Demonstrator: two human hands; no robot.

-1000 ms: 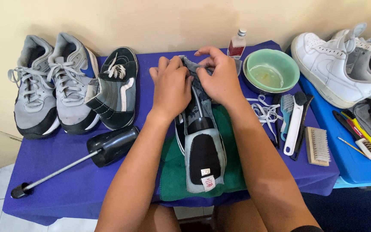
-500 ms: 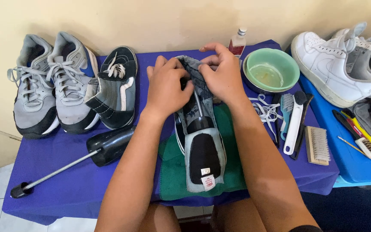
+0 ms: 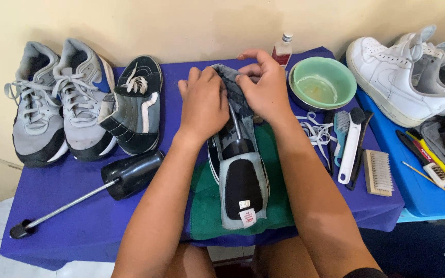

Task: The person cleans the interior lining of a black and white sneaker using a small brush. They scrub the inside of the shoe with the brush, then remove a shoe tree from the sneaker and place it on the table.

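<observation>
Hands meet at centre of the purple table (image 3: 78, 216), both on the dark sneaker (image 3: 238, 170) w/ its grey tongue flopped toward us and a shoe tree's metal rod showing inside. Our left hand (image 3: 202, 105) lies curled over the shoe's toe end, fingers bent down on it; our right hand (image 3: 263, 85) pinches grey fabric at the toe, fingers closed on it. Sneaker sits on a green cloth (image 3: 202, 206). At 9 o'clock: matching dark sneaker (image 3: 135, 108), then two grey trainers (image 3: 57, 103). At 8: a loose black shoe tree (image 3: 104, 188). At 2: green bowl (image 3: 323, 82), small bottle (image 3: 283, 50). At 3: brushes (image 3: 356, 149), white laces (image 3: 315, 131); white sneakers (image 3: 403, 77) beyond.
</observation>
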